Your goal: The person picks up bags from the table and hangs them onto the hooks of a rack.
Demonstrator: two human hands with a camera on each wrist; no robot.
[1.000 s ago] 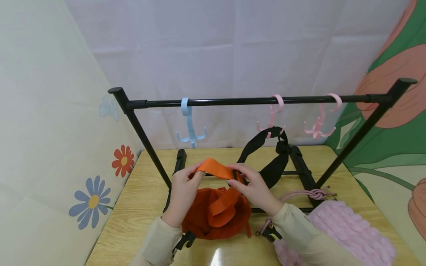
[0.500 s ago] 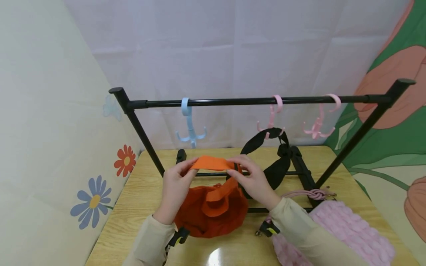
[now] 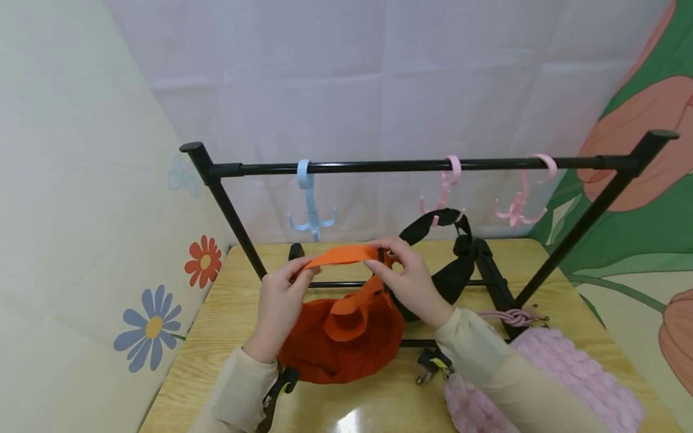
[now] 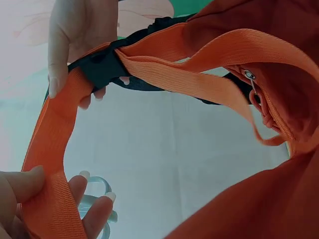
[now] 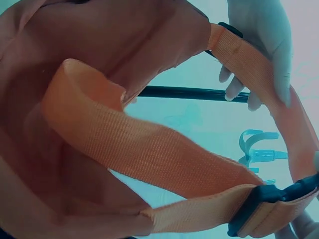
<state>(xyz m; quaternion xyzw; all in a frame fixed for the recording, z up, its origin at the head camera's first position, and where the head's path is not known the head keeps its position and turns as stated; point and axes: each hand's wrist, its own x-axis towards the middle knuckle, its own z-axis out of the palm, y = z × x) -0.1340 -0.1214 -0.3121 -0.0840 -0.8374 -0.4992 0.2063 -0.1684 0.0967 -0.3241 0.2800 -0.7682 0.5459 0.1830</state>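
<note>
An orange fabric bag (image 3: 335, 355) with a zipper (image 4: 274, 104) hangs low over the table below both hands. Its orange webbing strap (image 3: 343, 254) runs nearly level between them. My left hand (image 3: 278, 310) pinches the strap's left end between thumb and fingers. The right hand (image 3: 410, 281) pinches the strap at the right, beside a black plastic buckle (image 4: 103, 68). A loose loop of webbing (image 5: 144, 154) droops from the buckle in front of the bag. In the right wrist view my right hand is mostly out of frame.
A black rack bar (image 3: 379, 166) carries a blue hook (image 3: 311, 210) and two pink hooks (image 3: 444, 192). A black bag (image 3: 455, 273) lies or hangs behind my right hand. A pink quilted bag (image 3: 579, 373) lies on the wooden table (image 3: 211, 361), front right.
Both hands have risen a little and the left has shifted left, drawing the strap straighter between them. The orange bag has moved left with it.
</note>
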